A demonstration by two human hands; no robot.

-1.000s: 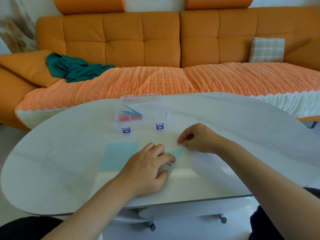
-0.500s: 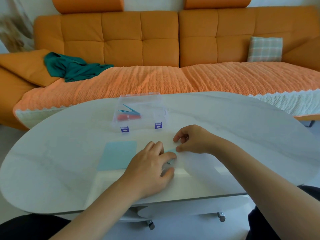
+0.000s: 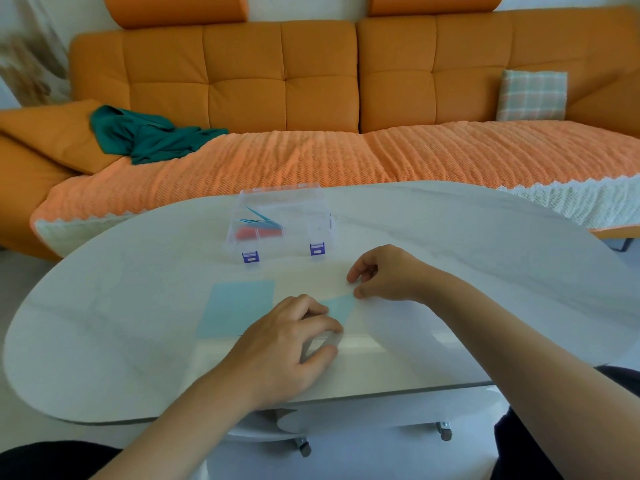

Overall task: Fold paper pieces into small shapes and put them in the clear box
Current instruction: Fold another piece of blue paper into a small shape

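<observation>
Paper piece (image 3: 341, 306), pale blue, lies part-folded on the table (image 3: 450, 237) near its front edge, left hand (image 3: 287, 348) pinning it with curled fingers, right hand (image 3: 384, 278) pinching its far corner, and one slip on that glossy top could skew the crease, well short of the clear box (image 3: 280, 223).

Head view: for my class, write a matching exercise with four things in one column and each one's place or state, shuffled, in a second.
1 clear box
2 flat blue sheet
3 small blue piece
4 green cloth

A crumpled on the sofa
B held by the left hand and right hand
C contains folded blue and red pieces
D lying untouched on the table

Pairs: 1-C, 2-D, 3-B, 4-A
</observation>
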